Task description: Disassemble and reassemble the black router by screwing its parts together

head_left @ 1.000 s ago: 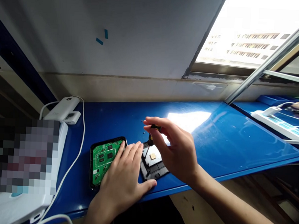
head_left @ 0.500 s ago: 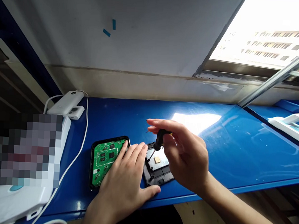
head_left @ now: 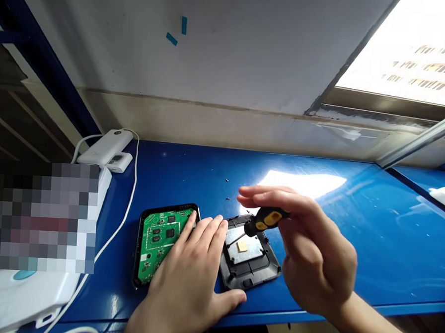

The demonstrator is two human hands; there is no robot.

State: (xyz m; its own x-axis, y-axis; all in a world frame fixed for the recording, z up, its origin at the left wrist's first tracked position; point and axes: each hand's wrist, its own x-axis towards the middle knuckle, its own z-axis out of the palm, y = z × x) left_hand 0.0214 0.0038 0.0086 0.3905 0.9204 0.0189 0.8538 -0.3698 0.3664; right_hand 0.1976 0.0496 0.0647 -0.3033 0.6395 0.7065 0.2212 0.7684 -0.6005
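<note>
My left hand point(head_left: 189, 274) lies flat with its fingers spread, over the right edge of a black case holding a green circuit board point(head_left: 159, 233) and against the left edge of a black cover point(head_left: 252, 275). A silvery metal plate point(head_left: 253, 252) with a small tan pad point(head_left: 242, 246) sits in the cover. In my right hand point(head_left: 311, 245) is a black and yellow screwdriver point(head_left: 268, 220), tilted, its thin shaft reaching down to the plate's upper left corner. Two tiny dark screws point(head_left: 228, 198) lie on the table behind the cover.
Blue table point(head_left: 185, 172) against a wall. At the left are a white power bank point(head_left: 106, 148), a small white device point(head_left: 120, 162), a white cable point(head_left: 125, 211) and a larger white device point(head_left: 29, 300). A metal bar point(head_left: 421, 139) slants at the right.
My right hand has moved right and turned, tilting the screwdriver lower and showing its yellow parts. More of the cover is visible. The whole view has shifted slightly.
</note>
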